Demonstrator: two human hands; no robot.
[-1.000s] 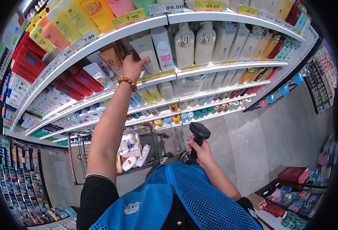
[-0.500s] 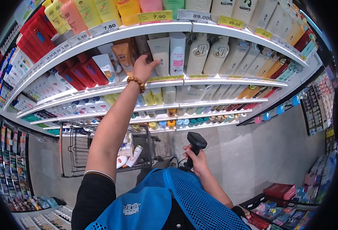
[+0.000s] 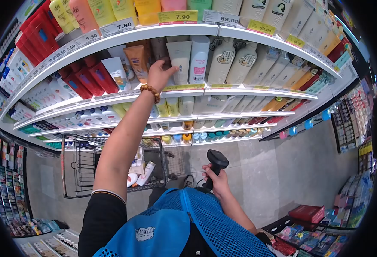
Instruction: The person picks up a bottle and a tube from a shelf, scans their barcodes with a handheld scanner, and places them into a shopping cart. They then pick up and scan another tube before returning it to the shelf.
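Note:
My left hand (image 3: 160,76), with a wooden bead bracelet at its wrist, reaches onto the second shelf from the top. Its thumb lies across the front of a pale grey squeeze tube (image 3: 180,60), while the fingers curl round the tube's left side, their tips partly hidden. An orange tube (image 3: 136,63) stands just left of that hand, and a white bottle with a pink label (image 3: 198,60) is right of the grey tube. Lower down, in front of my body, my right hand (image 3: 216,177) is closed round the handle of a black handheld barcode scanner (image 3: 216,161).
Shelf edges (image 3: 257,91) with price tags run across in front. A wire shopping cart (image 3: 78,165) holding several bottles and boxes stands below my left arm. Red bottles (image 3: 104,76) sit further left. Display bins with a red box (image 3: 307,213) are at lower right.
The whole view has shifted slightly. My left hand stays at the grey tube, and my right hand still holds the scanner.

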